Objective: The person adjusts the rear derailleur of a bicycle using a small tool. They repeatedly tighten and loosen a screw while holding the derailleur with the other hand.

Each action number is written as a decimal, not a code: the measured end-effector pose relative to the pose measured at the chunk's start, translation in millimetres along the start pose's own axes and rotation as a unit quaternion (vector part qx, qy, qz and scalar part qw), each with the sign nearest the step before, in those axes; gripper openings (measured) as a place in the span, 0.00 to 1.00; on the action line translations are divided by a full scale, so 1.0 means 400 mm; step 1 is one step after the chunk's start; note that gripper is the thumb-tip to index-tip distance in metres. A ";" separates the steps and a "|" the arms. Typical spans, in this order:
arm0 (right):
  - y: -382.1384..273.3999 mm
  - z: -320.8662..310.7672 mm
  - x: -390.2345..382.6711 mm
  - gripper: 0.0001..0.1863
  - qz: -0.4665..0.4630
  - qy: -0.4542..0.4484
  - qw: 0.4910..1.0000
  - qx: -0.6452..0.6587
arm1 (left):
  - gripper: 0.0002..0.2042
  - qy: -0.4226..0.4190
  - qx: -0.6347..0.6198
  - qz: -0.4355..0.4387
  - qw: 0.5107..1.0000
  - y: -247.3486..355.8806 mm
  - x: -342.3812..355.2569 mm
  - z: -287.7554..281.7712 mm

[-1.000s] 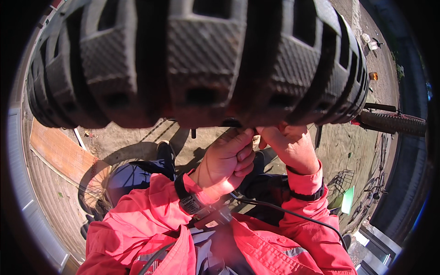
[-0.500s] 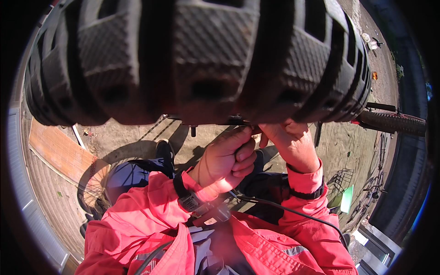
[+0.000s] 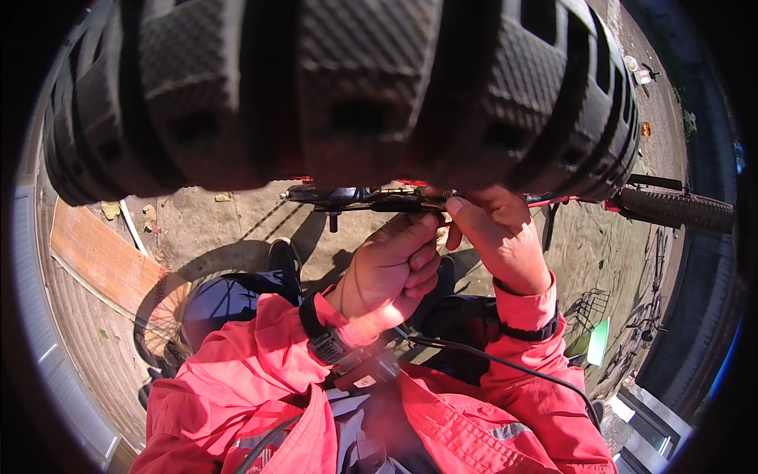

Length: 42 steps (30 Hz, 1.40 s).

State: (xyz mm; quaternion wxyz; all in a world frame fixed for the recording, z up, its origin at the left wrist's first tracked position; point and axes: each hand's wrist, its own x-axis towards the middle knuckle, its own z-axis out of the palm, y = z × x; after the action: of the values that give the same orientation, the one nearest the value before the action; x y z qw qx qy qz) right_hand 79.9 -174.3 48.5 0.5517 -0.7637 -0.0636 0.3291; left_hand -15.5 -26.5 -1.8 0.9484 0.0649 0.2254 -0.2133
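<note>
A large knobbly black bicycle tyre (image 3: 355, 83) fills the top of the view. Just under it runs a black bicycle assembly (image 3: 347, 199) with red parts, partly hidden by the tyre. My left hand (image 3: 391, 276) has thumb and curled fingers pressed together at that assembly, and what they pinch is too small to make out. Beside it my right hand (image 3: 497, 241) has its thumb and bent fingers closed on the same spot, touching a small part I cannot name. Both wrists wear dark straps over pink sleeves.
Another tyre and bike frame (image 3: 679, 209) lie at right. A tan board (image 3: 99, 261) is on the ground at left. A wire rack (image 3: 588, 308) and a green sheet (image 3: 598, 341) are at lower right. A dark cable (image 3: 505, 367) crosses my front.
The tyre sits slightly higher in view, exposing more of the black and red assembly beneath. Both hands have shifted slightly upward, still closed at about the same spot.
</note>
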 end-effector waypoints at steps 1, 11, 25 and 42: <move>0.000 -0.002 0.001 0.14 -0.002 -0.002 1.000 -0.001 | 0.09 0.020 0.006 -0.002 1.000 -0.001 0.002 0.000; -0.012 -0.001 0.002 0.13 -0.024 -0.005 0.999 -0.028 | 0.11 0.015 0.002 -0.033 0.999 -0.002 0.010 -0.011; -0.001 0.005 0.010 0.10 -0.063 -0.001 0.998 -0.002 | 0.08 0.005 -0.023 -0.022 0.999 0.010 0.003 -0.001; -0.004 -0.003 0.009 0.10 -0.065 -0.014 0.998 0.005 | 0.09 -0.014 -0.048 -0.048 0.998 0.015 0.007 -0.012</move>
State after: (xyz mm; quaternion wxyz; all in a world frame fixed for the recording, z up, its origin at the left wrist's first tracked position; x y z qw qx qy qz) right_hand 83.8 -173.1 48.4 0.5747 -0.7506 -0.1196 0.3033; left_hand -12.6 -21.2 -7.3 0.9422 0.0050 0.2248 -0.2483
